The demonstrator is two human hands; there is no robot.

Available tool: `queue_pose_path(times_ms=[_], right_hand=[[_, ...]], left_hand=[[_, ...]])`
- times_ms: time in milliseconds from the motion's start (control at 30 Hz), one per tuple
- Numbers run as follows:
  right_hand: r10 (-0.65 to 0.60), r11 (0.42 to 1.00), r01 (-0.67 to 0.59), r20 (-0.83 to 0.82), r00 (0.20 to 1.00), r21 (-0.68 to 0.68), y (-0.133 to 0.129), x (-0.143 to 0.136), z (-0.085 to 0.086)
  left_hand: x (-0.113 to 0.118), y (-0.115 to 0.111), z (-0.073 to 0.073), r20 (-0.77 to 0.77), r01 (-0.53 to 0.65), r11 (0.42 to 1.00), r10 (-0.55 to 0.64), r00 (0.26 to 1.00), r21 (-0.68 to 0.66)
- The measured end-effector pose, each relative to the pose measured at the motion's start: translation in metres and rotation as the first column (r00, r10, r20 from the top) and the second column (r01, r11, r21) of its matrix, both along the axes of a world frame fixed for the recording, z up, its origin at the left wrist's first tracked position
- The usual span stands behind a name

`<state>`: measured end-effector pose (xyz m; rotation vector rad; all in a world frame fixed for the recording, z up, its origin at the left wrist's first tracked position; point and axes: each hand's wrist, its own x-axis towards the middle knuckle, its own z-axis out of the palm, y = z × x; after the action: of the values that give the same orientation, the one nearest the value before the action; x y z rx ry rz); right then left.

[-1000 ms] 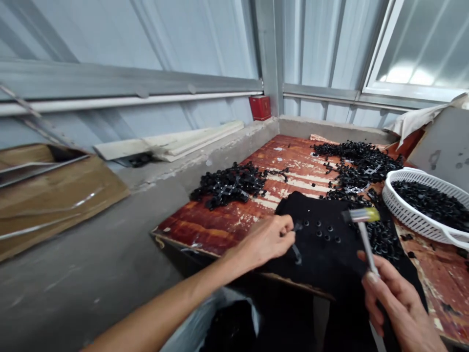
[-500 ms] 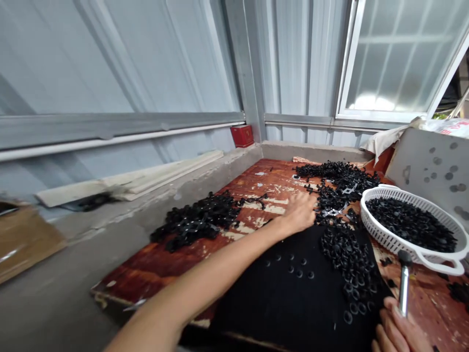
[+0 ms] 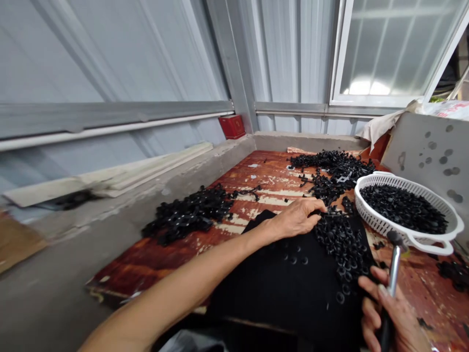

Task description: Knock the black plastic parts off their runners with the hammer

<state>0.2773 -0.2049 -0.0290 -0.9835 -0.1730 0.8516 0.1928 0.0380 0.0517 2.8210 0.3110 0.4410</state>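
Note:
My left hand [image 3: 299, 216] is closed at the upper edge of the black mat [image 3: 271, 288], its fingertips at the small black parts; what they pinch is too small to make out. At the lower right, my right hand [image 3: 392, 308] grips a metal-shafted tool [image 3: 394, 271] with a dark round head, held upright. A pile of black ring-like parts [image 3: 340, 244] lies on the mat's right side, between my hands. Several more rings lie loose near the mat's middle.
A white basket [image 3: 410, 238] of black parts stands at the right. Black piles lie at the table's left [image 3: 190, 212] and back [image 3: 333, 164]. A red box [image 3: 232, 127] sits on the ledge by the metal wall. A spotted grey panel [image 3: 428, 146] rises behind the basket.
My left hand has drawn closer and its fingers have come together near the ring pile. My right hand has risen further into view with the tool. The view has shifted slightly.

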Motion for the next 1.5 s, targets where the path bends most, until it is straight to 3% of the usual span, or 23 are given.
queue_pose_path(times_ms=[100, 167, 300, 400, 467, 533, 600, 700, 800, 867, 1000, 1233, 1400, 1467, 1500], right_hand=[[-0.049, 0.996, 0.061, 0.154, 0.987, -0.072, 0.0, -0.014, 0.014], [-0.047, 0.989, 0.087, 0.31, 0.95, -0.117, 0.002, -0.028, 0.018], [0.023, 0.966, 0.136, 0.596, 0.802, -0.22, 0.007, -0.049, 0.011], [0.001, 0.951, 0.21, 0.683, 0.731, -0.226, 0.006, -0.046, 0.005], [-0.028, 0.938, 0.271, 0.729, 0.684, -0.217, 0.002, -0.04, 0.006], [-0.004, 0.936, 0.264, 0.74, 0.672, -0.234, -0.002, -0.039, 0.011], [0.053, 0.948, 0.168, 0.654, 0.755, -0.271, -0.006, -0.047, 0.016], [0.091, 0.959, 0.04, 0.44, 0.893, -0.28, -0.007, -0.068, 0.02], [0.068, 0.966, 0.027, 0.353, 0.933, -0.257, -0.004, -0.081, 0.018], [0.06, 0.974, 0.013, 0.312, 0.948, -0.226, 0.0, -0.084, 0.016], [0.088, 0.98, -0.036, 0.263, 0.961, -0.198, 0.003, -0.088, 0.013], [0.177, 0.964, -0.116, 0.25, 0.952, -0.24, 0.0, -0.105, 0.007], [0.27, 0.943, -0.198, 0.27, 0.924, -0.267, -0.006, -0.106, 0.002], [0.271, 0.944, -0.197, 0.279, 0.921, -0.266, -0.008, -0.102, 0.001], [0.27, 0.944, -0.196, 0.275, 0.923, -0.266, -0.009, -0.099, 0.0]], left_hand=[[-0.037, -0.034, 0.005, 0.044, 0.183, 0.977, -0.179, 0.983, -0.112], [-0.052, -0.052, 0.006, 0.025, 0.241, 0.962, -0.24, 0.97, -0.13], [-0.063, -0.068, 0.008, 0.106, 0.197, 0.967, -0.182, 0.978, -0.16], [-0.07, -0.072, 0.015, 0.181, 0.177, 0.963, -0.141, 0.973, -0.202], [-0.079, -0.074, 0.02, 0.149, 0.224, 0.93, -0.187, 0.971, -0.291], [-0.087, -0.078, 0.022, 0.093, 0.256, 0.86, -0.24, 0.966, -0.441], [-0.093, -0.082, 0.019, 0.081, 0.218, 0.775, -0.212, 0.974, -0.594], [-0.094, -0.09, 0.004, 0.173, 0.135, 0.597, 0.006, 0.985, -0.791], [-0.09, -0.102, -0.018, 0.221, 0.118, 0.384, 0.237, 0.946, -0.916], [-0.089, -0.112, -0.03, 0.234, 0.136, 0.324, 0.287, 0.929, -0.936], [-0.091, -0.127, -0.042, 0.225, 0.116, 0.32, 0.328, 0.918, -0.94], [-0.1, -0.134, -0.042, 0.23, 0.11, 0.285, 0.432, 0.872, -0.952], [-0.12, -0.107, -0.043, 0.085, -0.008, 0.206, 0.437, 0.895, -0.978], [-0.133, -0.09, -0.041, 0.02, -0.089, 0.221, 0.45, 0.893, -0.971], [-0.139, -0.082, -0.04, -0.003, -0.137, 0.256, 0.462, 0.887, -0.957]])
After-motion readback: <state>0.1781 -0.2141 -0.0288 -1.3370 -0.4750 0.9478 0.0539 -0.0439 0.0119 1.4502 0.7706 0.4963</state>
